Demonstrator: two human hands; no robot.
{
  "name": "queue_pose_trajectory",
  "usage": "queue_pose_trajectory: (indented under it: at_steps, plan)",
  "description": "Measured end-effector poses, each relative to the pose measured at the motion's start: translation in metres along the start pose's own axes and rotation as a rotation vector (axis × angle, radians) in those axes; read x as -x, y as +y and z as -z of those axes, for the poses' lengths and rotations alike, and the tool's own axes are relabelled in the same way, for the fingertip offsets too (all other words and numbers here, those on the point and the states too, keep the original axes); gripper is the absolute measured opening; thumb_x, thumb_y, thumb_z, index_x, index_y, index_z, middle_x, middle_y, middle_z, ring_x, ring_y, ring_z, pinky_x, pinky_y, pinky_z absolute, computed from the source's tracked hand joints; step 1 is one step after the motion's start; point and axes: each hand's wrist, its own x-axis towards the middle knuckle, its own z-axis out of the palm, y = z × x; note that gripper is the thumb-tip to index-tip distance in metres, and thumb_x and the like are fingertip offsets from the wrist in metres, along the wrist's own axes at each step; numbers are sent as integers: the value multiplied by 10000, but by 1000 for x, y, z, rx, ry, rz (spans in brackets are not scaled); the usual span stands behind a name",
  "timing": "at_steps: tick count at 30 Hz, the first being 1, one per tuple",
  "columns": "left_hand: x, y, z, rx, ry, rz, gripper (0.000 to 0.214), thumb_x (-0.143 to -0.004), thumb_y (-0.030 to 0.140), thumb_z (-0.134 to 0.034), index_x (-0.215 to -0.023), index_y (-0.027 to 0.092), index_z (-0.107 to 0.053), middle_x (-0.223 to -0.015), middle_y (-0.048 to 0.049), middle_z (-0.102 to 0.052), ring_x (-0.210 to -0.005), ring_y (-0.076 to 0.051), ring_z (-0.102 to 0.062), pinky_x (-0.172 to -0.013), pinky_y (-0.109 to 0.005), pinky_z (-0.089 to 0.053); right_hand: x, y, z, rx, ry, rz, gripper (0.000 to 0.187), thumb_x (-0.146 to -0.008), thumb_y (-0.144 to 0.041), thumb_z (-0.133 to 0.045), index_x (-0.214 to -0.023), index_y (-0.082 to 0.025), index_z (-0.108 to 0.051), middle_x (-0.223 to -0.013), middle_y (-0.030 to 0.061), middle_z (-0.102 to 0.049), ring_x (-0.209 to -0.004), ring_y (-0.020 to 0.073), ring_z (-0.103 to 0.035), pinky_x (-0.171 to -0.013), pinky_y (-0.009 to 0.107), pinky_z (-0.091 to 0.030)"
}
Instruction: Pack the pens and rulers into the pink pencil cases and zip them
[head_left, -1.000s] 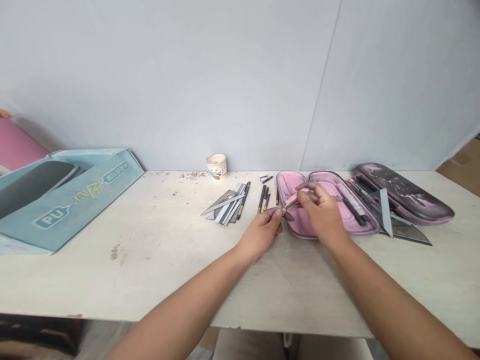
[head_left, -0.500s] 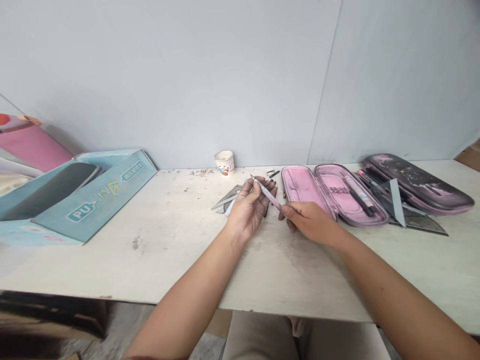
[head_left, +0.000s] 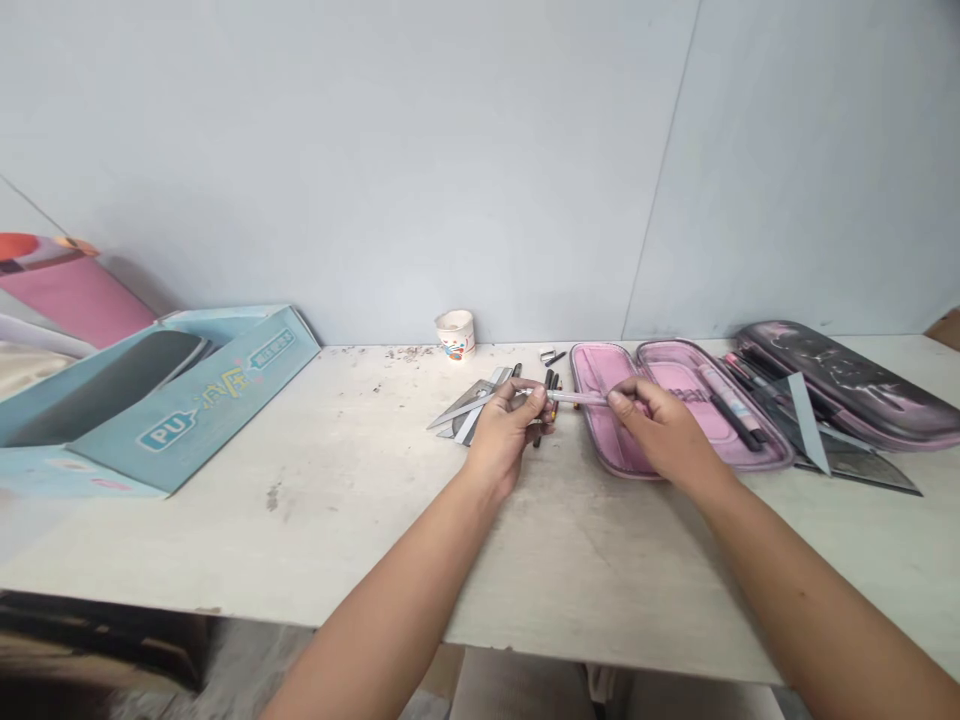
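A slim, pale, pinkish pen [head_left: 577,397] is held nearly level between my two hands above the table. My left hand [head_left: 504,432] is closed with thumb and fingers on its left end, hiding the tip. At the opposite end, my right hand [head_left: 664,428] pinches the pen between thumb and fingertips. Behind and below the right hand lies an open pink pencil case [head_left: 616,440]; a pink-and-black marker [head_left: 731,412] rests in its right half. Rulers and set squares [head_left: 459,412] lie left of my left hand, and several dark pencils [head_left: 551,380] lie just behind it.
A paper cup [head_left: 455,335] and a small sharpener [head_left: 547,355] stand near the wall. At left is a blue box [head_left: 202,400] holding a dark case. A filled black-and-pink pencil case [head_left: 855,380] lies at right, a clear set square [head_left: 862,465] beside it.
The pen has swung from slanting, tip up and left, to nearly level. My right hand has moved right and up; the left hand's fingers have closed more around the pen's end.
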Motion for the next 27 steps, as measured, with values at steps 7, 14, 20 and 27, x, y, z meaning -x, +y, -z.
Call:
queue_pose_trajectory:
  at_steps: [7, 14, 20, 27]
  plan:
    - [-1, -1, 2, -77, -25, 9, 245, -665, 288, -692, -784, 162, -519, -670, 11, -580, -579, -82, -545, -559, -209, -460, 0, 3, 2, -242, -42, -133, 323, -771, -496, -503, -847, -184, -538, -616, -30, -495, -503, 83, -411, -454, 209, -321]
    - [0, -6, 0, -216, -48, -40, 232, -681, 305, -669, -763, 165, -502, -637, 19, -570, -573, -85, -542, -561, -214, -466, 1, -1, 2, -381, -98, -166, 330, -766, -502, -517, -914, -207, -503, -656, -30, -548, -462, 77, -416, -411, 205, -292]
    - [-3, -15, 2, -463, -64, -122, 265, -774, 409, -538, -673, 178, -459, -462, 63, -419, -428, -73, -421, -452, -197, -421, 4, 3, -1, -162, 97, -27, 258, -783, -449, -521, -872, -206, -539, -665, -19, -550, -565, 105, -486, -539, 243, -395]
    - [-5, -13, 4, -388, -169, 59, 469, -746, 588, -487, -526, 181, -409, -418, 66, -302, -351, -61, -302, -379, -213, -341, -12, 9, 1, -222, 94, 92, 207, -798, -412, -506, -861, -215, -518, -676, -18, -530, -606, 117, -498, -584, 259, -409]
